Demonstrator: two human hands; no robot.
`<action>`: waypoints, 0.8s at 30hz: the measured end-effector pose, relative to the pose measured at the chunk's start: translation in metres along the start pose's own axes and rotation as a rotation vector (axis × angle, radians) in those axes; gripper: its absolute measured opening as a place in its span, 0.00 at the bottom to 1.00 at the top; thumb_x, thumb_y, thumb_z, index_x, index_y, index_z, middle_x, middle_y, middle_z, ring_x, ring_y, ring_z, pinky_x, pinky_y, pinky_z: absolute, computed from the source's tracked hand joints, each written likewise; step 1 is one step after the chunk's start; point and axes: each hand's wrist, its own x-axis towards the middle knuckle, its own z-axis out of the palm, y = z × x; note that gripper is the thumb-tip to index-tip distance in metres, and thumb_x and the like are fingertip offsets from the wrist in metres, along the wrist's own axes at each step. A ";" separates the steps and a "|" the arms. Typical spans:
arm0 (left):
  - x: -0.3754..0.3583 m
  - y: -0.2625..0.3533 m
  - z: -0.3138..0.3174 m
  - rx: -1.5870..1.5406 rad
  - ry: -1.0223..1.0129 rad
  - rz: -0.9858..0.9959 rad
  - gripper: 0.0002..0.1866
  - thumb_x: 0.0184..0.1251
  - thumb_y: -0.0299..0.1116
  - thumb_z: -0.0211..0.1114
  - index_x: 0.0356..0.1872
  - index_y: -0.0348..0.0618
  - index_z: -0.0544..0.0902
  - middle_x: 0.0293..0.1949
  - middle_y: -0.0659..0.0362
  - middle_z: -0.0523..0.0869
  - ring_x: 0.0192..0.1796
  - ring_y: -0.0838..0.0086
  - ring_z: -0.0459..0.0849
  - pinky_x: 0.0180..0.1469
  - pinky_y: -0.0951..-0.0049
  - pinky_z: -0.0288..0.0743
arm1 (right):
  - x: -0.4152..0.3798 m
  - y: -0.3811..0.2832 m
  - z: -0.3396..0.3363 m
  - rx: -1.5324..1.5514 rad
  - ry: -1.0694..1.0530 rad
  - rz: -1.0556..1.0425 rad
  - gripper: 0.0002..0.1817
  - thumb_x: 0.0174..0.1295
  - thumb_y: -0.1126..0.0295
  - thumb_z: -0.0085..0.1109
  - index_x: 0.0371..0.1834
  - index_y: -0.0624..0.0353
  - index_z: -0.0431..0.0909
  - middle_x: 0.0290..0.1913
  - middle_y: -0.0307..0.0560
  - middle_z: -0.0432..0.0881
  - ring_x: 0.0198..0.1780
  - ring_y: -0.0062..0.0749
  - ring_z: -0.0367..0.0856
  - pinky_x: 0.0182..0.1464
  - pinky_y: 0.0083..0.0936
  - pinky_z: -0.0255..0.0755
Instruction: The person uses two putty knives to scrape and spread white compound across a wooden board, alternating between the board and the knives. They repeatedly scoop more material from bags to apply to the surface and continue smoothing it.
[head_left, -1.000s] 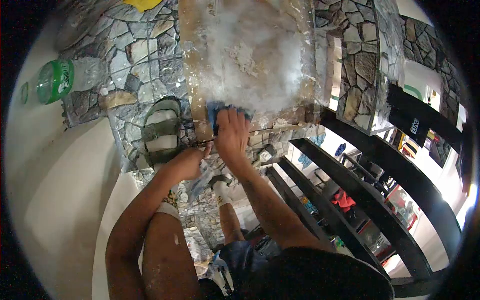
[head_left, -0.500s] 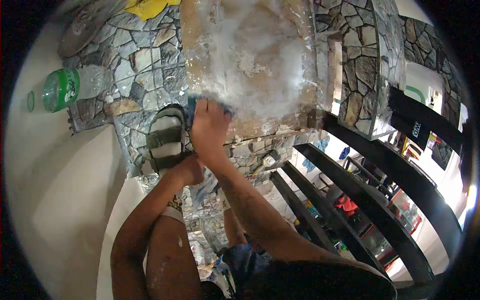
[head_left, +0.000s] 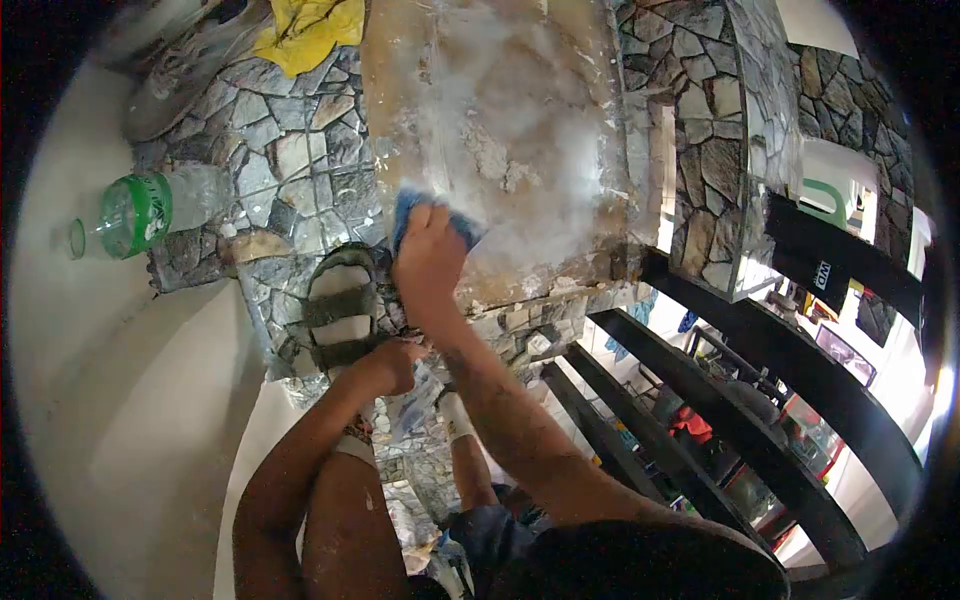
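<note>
My right hand point(head_left: 430, 265) presses a blue, folded cloth point(head_left: 408, 212) against the near left corner of a brown board point(head_left: 500, 275) smeared with white powder or filler. The fingers are bent over the cloth and hide much of it. Lower down, my left hand point(head_left: 392, 366) is curled beside my right wrist, close to my sandalled foot. Its fingers look closed and are partly hidden, so what they hold cannot be made out. An olive strapped sandal point(head_left: 340, 305) over a white sock stands on the stone-patterned tiles left of the board.
A clear plastic bottle with a green label point(head_left: 150, 215) lies at the left beside the pale wall point(head_left: 110, 400). A yellow cloth point(head_left: 310, 30) is at the top left. Dark stair bars point(head_left: 700, 400) run down the right, with cluttered goods below. A stone-patterned post point(head_left: 710, 180) rises right of the board.
My right hand has pushed the blue cloth slightly to the right over the board, showing more of it. The view has shifted a little. My left hand stays low near my foot.
</note>
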 end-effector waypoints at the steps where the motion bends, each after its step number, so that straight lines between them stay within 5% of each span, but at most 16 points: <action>1: 0.004 -0.010 0.008 0.064 0.013 -0.003 0.46 0.40 0.24 0.56 0.70 0.34 0.54 0.47 0.39 0.81 0.56 0.47 0.77 0.60 0.65 0.70 | 0.022 0.009 -0.001 0.013 0.053 0.038 0.06 0.56 0.71 0.49 0.35 0.58 0.71 0.37 0.55 0.75 0.36 0.50 0.80 0.36 0.43 0.73; 5: 0.010 0.008 0.001 0.172 -0.123 -0.174 0.45 0.42 0.22 0.54 0.71 0.34 0.53 0.51 0.38 0.78 0.58 0.47 0.75 0.62 0.64 0.69 | 0.059 0.024 -0.031 -0.034 0.127 0.080 0.06 0.55 0.72 0.51 0.35 0.59 0.71 0.37 0.55 0.75 0.32 0.49 0.80 0.34 0.43 0.74; 9: 0.021 -0.037 0.028 0.214 -0.017 -0.013 0.45 0.43 0.22 0.54 0.71 0.35 0.52 0.52 0.35 0.77 0.58 0.47 0.75 0.61 0.62 0.69 | 0.010 0.004 -0.033 -0.008 0.064 0.002 0.07 0.52 0.72 0.53 0.34 0.59 0.73 0.35 0.54 0.75 0.31 0.48 0.79 0.34 0.43 0.74; 12: 0.018 -0.023 0.020 0.172 -0.062 -0.101 0.46 0.42 0.22 0.54 0.72 0.37 0.52 0.52 0.34 0.77 0.57 0.48 0.75 0.60 0.62 0.70 | 0.007 0.016 -0.017 -0.103 -0.062 -0.008 0.15 0.51 0.71 0.55 0.42 0.59 0.70 0.42 0.54 0.75 0.40 0.48 0.77 0.39 0.43 0.68; 14: 0.014 -0.025 0.023 0.158 -0.010 -0.057 0.47 0.42 0.22 0.55 0.72 0.37 0.52 0.51 0.34 0.77 0.56 0.47 0.76 0.59 0.62 0.71 | 0.035 0.038 -0.008 -0.206 0.197 -0.071 0.17 0.48 0.73 0.57 0.44 0.60 0.70 0.41 0.53 0.76 0.41 0.48 0.77 0.38 0.42 0.68; 16: 0.010 -0.001 0.007 0.138 -0.149 -0.190 0.47 0.42 0.22 0.55 0.72 0.38 0.51 0.53 0.34 0.75 0.56 0.47 0.76 0.58 0.62 0.71 | 0.067 0.058 -0.030 -0.022 0.019 -0.047 0.17 0.46 0.73 0.59 0.42 0.60 0.72 0.41 0.51 0.76 0.42 0.48 0.76 0.41 0.42 0.66; 19: 0.015 -0.003 0.005 0.183 -0.172 -0.203 0.48 0.42 0.23 0.56 0.73 0.39 0.50 0.54 0.34 0.75 0.55 0.47 0.77 0.57 0.62 0.72 | 0.040 0.073 -0.062 0.037 0.170 -0.172 0.16 0.36 0.80 0.56 0.32 0.51 0.76 0.34 0.46 0.75 0.43 0.51 0.74 0.46 0.42 0.64; 22: 0.016 -0.003 0.005 0.143 -0.169 -0.186 0.48 0.42 0.23 0.57 0.73 0.40 0.50 0.55 0.36 0.75 0.55 0.46 0.77 0.58 0.62 0.72 | -0.003 0.102 -0.076 0.042 0.135 -0.224 0.12 0.41 0.73 0.62 0.33 0.48 0.78 0.43 0.46 0.75 0.50 0.48 0.71 0.49 0.48 0.61; 24: 0.015 -0.008 0.007 0.181 -0.094 -0.103 0.48 0.43 0.23 0.57 0.73 0.41 0.50 0.55 0.37 0.75 0.55 0.46 0.77 0.58 0.62 0.72 | -0.012 0.114 -0.083 0.072 0.277 -0.220 0.15 0.36 0.82 0.56 0.27 0.48 0.79 0.46 0.46 0.74 0.53 0.47 0.70 0.53 0.46 0.59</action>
